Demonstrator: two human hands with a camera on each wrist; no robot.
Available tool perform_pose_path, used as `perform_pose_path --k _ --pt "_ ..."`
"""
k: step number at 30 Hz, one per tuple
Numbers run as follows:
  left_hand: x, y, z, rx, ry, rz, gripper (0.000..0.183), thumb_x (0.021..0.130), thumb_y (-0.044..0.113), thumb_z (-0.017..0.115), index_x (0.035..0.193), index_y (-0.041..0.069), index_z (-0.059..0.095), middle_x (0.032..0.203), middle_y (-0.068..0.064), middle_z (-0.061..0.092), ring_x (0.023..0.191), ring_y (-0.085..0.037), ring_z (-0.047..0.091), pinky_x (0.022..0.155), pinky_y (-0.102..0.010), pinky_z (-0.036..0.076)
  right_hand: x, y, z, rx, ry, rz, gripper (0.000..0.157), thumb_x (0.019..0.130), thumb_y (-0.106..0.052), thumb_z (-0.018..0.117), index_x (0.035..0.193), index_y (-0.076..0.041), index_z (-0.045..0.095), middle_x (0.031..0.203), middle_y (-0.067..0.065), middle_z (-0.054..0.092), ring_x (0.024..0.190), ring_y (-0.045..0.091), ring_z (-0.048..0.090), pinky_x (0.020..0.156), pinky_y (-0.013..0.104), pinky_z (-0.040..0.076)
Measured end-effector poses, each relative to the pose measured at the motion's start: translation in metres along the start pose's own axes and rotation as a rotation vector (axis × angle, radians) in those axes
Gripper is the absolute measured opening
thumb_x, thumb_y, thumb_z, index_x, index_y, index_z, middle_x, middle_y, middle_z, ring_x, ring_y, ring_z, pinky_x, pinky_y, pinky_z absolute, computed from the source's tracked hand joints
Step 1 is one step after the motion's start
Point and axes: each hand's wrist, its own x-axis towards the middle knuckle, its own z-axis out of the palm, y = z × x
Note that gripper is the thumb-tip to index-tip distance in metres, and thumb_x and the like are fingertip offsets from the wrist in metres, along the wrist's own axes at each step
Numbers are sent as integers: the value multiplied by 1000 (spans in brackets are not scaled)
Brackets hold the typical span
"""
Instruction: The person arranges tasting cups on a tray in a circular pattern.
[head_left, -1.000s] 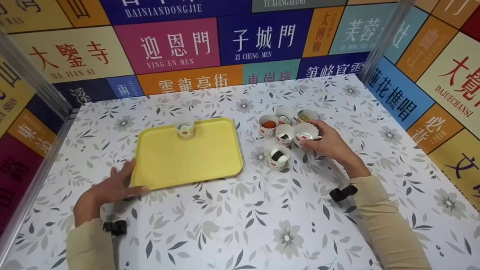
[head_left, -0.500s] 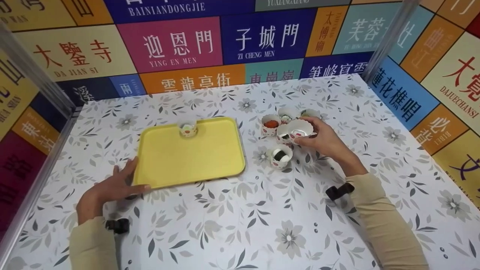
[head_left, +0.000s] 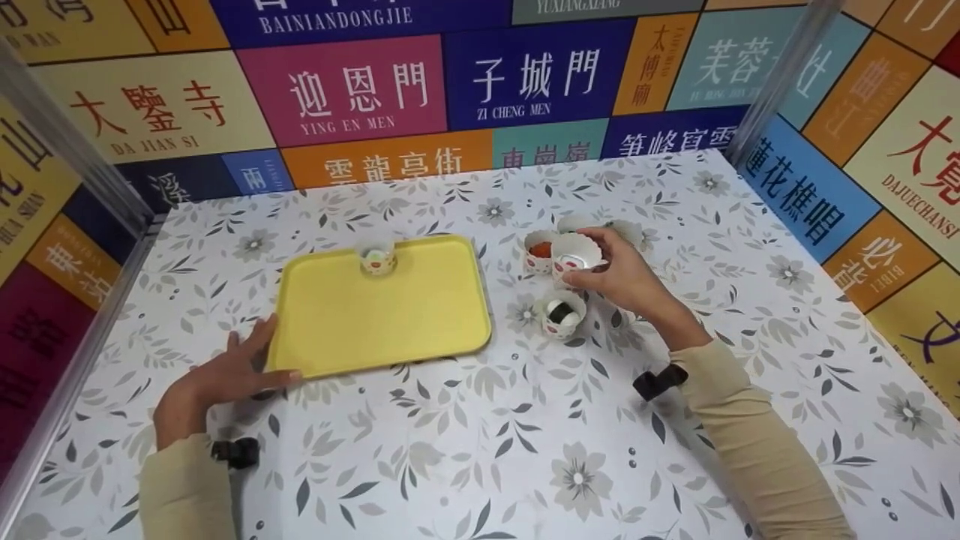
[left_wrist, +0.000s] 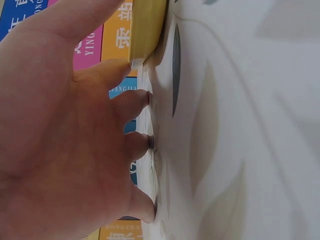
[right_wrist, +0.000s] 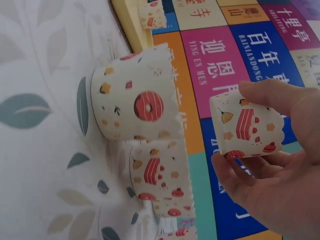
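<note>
My right hand [head_left: 630,277] pinches a patterned paper baking cup [head_left: 562,270] between thumb and fingers. In the right wrist view this held cup [right_wrist: 247,122] is off the table, higher than the cups standing there. Below it in the head view stands a cup with a white rice ball [head_left: 561,313] wrapped in a dark strip. A cup with orange-red filling [head_left: 536,249] is just left of the held one. My left hand [head_left: 225,371], fingers spread, touches the near-left corner of a yellow tray [head_left: 382,315]. On the tray's far edge area sits one cup [head_left: 377,260].
More paper cups [head_left: 574,223] stand behind the held one, partly hidden by it and my right hand. The table [head_left: 450,442] wears a floral cover. Printed colourful panels [head_left: 360,82] rise along its back and sides.
My right hand has lifted the paper cup from the right of the group and carried it left, over its neighbours. My left hand stays at the tray corner.
</note>
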Motion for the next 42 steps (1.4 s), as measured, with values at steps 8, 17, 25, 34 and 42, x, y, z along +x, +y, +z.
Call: perform_pose_path --k 8,17,25,34,42 --pt "0 -4 0 -12 6 29 119 84 62 70 159 27 -15 166 -12 -24 145 -49 -33 107 -83 -7 6 -11 22 37 -33 -22 70 91 -15 74 149 -6 35 142 16 50 113 24 59 81 15 52" --pt "2 -2 -3 -17 3 20 119 83 62 71 158 31 -16 164 -11 -27 144 -49 -34 106 -84 -8 13 -23 47 4 -70 -40 72 90 -16 75 150 -8 36 142 13 51 113 25 60 85 23 53" --pt "1 -1 -3 -32 3 7 120 81 64 71 158 33 -16 165 -8 -27 144 -47 -35 106 -83 -10 21 -38 64 -88 -69 -22 72 89 -20 76 149 -9 37 144 13 49 115 27 59 90 34 54" --pt "2 -2 -1 -27 9 13 121 81 62 73 158 32 -15 165 -10 -25 145 -48 -33 106 -84 -6 26 -50 84 -147 -49 -34 71 87 -23 76 148 -15 40 146 9 51 126 26 54 108 44 46" --pt "2 -3 0 -22 13 4 119 80 65 71 158 34 -14 166 -8 -24 145 -48 -32 106 -84 -7 32 -56 103 -160 -16 -24 68 86 -27 77 146 -19 45 141 5 57 121 22 59 104 41 50"
